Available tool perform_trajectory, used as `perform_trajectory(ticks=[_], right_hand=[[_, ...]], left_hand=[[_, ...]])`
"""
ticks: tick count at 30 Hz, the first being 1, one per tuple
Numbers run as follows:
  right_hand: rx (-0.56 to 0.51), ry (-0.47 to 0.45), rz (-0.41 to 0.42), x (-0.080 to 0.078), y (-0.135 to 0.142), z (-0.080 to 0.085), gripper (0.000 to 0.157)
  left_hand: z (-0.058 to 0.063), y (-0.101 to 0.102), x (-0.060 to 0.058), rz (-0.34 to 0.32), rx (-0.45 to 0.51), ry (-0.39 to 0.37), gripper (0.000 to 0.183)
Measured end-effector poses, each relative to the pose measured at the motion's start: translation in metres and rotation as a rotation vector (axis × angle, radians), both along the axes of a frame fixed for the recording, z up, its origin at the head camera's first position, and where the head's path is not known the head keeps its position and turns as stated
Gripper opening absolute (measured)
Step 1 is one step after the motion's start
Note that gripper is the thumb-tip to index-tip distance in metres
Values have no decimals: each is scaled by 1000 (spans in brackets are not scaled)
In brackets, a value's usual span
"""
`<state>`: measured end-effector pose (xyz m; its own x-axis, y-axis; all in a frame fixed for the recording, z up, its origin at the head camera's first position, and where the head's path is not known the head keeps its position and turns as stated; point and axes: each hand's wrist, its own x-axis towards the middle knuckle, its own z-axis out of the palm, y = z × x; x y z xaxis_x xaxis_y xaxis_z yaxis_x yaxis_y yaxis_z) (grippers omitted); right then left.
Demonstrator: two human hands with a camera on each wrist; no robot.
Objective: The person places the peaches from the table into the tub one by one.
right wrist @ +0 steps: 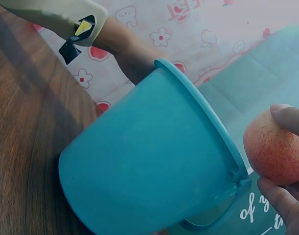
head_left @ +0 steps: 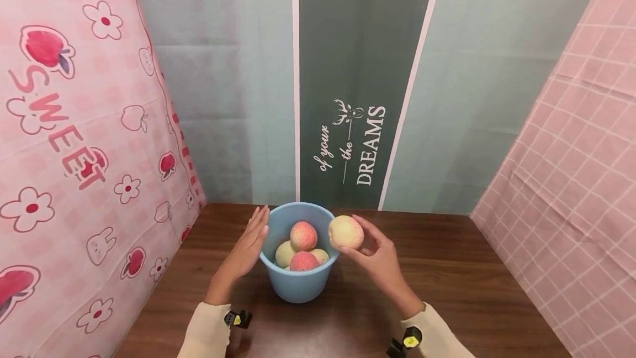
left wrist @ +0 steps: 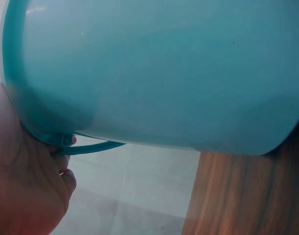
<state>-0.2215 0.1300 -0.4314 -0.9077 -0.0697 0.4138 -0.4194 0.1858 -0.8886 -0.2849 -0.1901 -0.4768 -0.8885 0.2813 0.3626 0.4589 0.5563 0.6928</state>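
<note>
A blue bucket [head_left: 300, 286] stands upright on the table with several peaches [head_left: 303, 236] inside, some pinkish red and some pale. My right hand [head_left: 380, 256] grips one more peach [head_left: 346, 232], pale yellow with a red blush, just outside the bucket's right rim. In the right wrist view that peach [right wrist: 275, 148] sits between thumb and fingers beside the bucket's mouth. My left hand [head_left: 250, 245] rests against the bucket's left rim with its fingers straight. In the left wrist view the hand [left wrist: 29, 181] is by the rim, near the bucket's handle [left wrist: 93, 148].
The brown wooden table [head_left: 427, 275] ends at a grey-green backdrop [head_left: 223, 98] with a dark lettered panel [head_left: 358, 59]. A pink printed cloth [head_left: 99, 137] hangs at the left and a pink checked one [head_left: 571, 126] at the right.
</note>
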Motion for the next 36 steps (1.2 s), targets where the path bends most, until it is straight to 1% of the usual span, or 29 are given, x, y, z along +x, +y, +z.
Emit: perform_trajectory(ticks=[3,9,16,20,22,27,30,36], right_hand=[[11,-2,17,0,-5,1,70],[28,-3,37,-4,-12,-2,70],[55,21,23,-19,-11,-19,72],[62,39,30,-23,-13,-22,73],[68,35,33,-22,-14,-19,72],[80,26,41,-11,-19,-3,70],[96,36,41,-6,-21,6,69],[102,39,37,-6,-23,10,68]], left_hand=[[-2,-1,0,1,8,6,50],[-2,-2,-1,-2,2,26,54],[-2,-1,-1,2,1,19,52],[-3,-1,-1,-1,1,30,52],[-3,-1,-1,-2,2,30,52],[-4,-1,-1,-1,3,25,50],[-3,-1,-1,-3,5,30,50],[-1,0,0,0,3,17,53]])
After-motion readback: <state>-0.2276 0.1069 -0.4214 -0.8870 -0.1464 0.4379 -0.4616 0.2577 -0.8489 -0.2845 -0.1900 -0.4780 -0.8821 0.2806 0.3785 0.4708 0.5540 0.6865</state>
